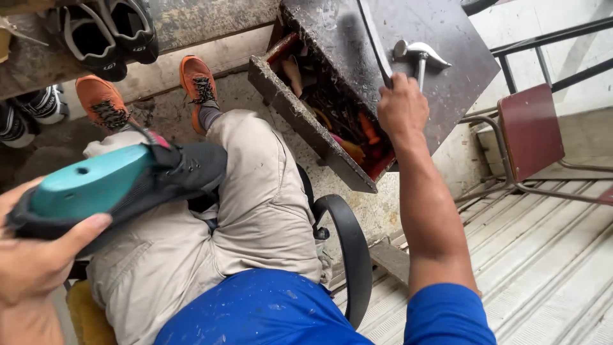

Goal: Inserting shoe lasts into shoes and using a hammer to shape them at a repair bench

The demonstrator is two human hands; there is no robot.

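While it rests over the lap, a black shoe (185, 172) fitted with a turquoise last (86, 185) is gripped at its heel end by the left hand (32, 255), whose thumb is pressed along the side of the upper and whose fingers are wrapped beneath it. The last's flat top, with a small hole in it, is turned upward. Beneath the shoe, beige trousers (255, 204) and orange sneakers (198, 83) on the floor are seen. The right hand (401, 108) is stretched out to the dark, scuffed desk (447, 83) and is closed around the lower end of a long, thin dark tool (373, 41) that lies across the desk top. Just beside that hand, a metal hammer (421, 54) is laid on the desk. Below the desk top, an open drawer (300, 121) is filled with tools, some with orange handles. A red chair (530, 131) stands to the right, and black shoes (105, 32) are set on a ledge at upper left.
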